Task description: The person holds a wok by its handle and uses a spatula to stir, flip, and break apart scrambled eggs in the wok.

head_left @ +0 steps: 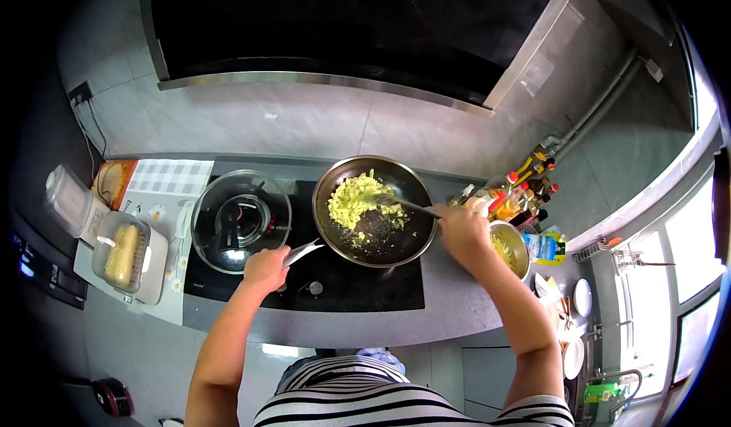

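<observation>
A dark wok sits on the right side of the black cooktop, with chopped yellow-green food heaped mostly in its left half. My left hand is closed around the wok's metal handle, which points toward me and to the left. In my right hand is the handle end of a spatula. Its dark shaft reaches into the wok from the right, and its head touches the food. Just past my right wrist stands a metal bowl holding pale yellow shreds.
A clear glass lid covers the left burner area. Several sauce bottles crowd the right back corner. A white appliance with a clear container stands at the left. Plates lie by the sink, and a range hood hangs above.
</observation>
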Available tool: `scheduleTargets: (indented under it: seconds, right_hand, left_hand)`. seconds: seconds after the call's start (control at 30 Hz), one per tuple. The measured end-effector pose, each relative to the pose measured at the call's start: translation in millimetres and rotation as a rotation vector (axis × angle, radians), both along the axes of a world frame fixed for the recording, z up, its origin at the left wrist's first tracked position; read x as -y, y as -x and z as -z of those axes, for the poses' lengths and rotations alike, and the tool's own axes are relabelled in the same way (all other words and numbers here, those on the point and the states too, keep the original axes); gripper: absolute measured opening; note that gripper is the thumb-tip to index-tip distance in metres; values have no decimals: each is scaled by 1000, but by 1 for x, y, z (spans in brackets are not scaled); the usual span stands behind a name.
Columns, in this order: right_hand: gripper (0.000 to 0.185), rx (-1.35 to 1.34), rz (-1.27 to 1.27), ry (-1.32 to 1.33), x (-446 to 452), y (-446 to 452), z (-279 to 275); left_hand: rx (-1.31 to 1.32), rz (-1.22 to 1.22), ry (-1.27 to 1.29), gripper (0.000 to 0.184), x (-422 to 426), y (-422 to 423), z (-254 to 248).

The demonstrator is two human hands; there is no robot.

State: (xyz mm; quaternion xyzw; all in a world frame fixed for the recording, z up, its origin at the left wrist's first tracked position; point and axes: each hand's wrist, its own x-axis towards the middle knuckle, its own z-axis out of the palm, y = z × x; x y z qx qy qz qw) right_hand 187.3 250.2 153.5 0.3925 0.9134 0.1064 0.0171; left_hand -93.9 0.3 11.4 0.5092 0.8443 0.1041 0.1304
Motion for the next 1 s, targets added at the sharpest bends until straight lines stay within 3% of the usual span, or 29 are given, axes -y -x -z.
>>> scheduleTargets:
  seconds: [0.1,0.2,0.3,0.37,0.43,0.53,0.77,0.9,0.93,1.0]
  right_hand:
    - [25,128,95,-19,-31,-12,-8]
    - [31,480,307,518,-47,5,-30]
    - [28,119,157,726,-65,4,37]
    - [26,-102,83,604,-68,0,86]
    - [24,-217,25,462,-58,-2,96]
    - [31,-232,-73,237,-41,-16,68]
    - [26,55,-49,196,-63,-49,-1]
    - [30,366,-15,701,-80,-43,-11]
    - [36,304,-93,777,-85,-40,7]
    - [33,107,133,1056,-63,-17,28]
  left_hand:
    - [16,-13,11,27,0,-3,-3]
    - [16,-31,22,27,-2,-1,-3]
    - [14,-33,11,25,-1,-2,1]
    - [28,-43,-10,23,-1,-5,-3]
    - [0,-31,-1,24,0,-2,2]
    - [-6,-23,-10,24,0,-3,2]
    - [13,-34,46,28,-1,-4,-4]
    - [2,-15,23,28,-1,-2,1]
    - [5,-16,28,28,-1,-2,2]
    - [11,-18,39,29,-1,-3,-3]
